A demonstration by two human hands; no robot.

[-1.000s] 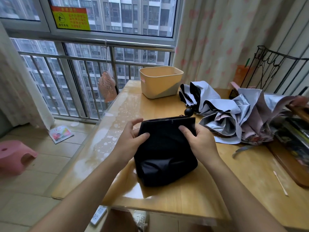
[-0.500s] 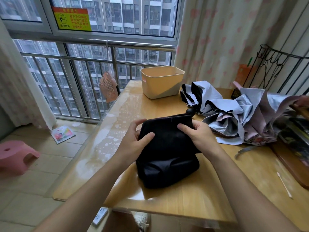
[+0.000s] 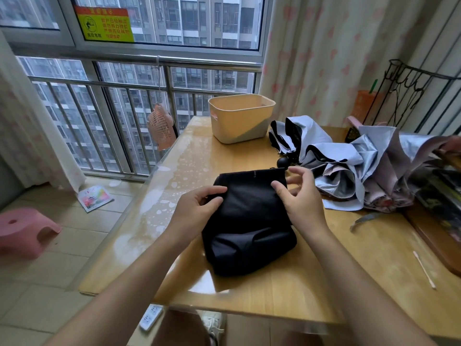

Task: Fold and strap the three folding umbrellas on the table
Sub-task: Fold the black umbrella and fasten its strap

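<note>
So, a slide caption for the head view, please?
Left hand grips the black umbrella on the table, right hand touches it; pale blue umbrella and silver umbrella lie loose.

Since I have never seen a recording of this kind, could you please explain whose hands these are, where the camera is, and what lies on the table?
There is no machine here. A person works with two bare hands, and one wide-angle camera worn on their head looks forward and down, so you see their own arms. On the glossy wooden table lies a black fabric folding umbrella, partly bundled. The left hand pinches its fabric. The right hand, fingers loosely spread, touches it with the thumb. Farther back stands a beige plastic tub. To the right lie, not yet folded, a pale silver-blue umbrella with black lining and a silver and pink umbrella.
</note>
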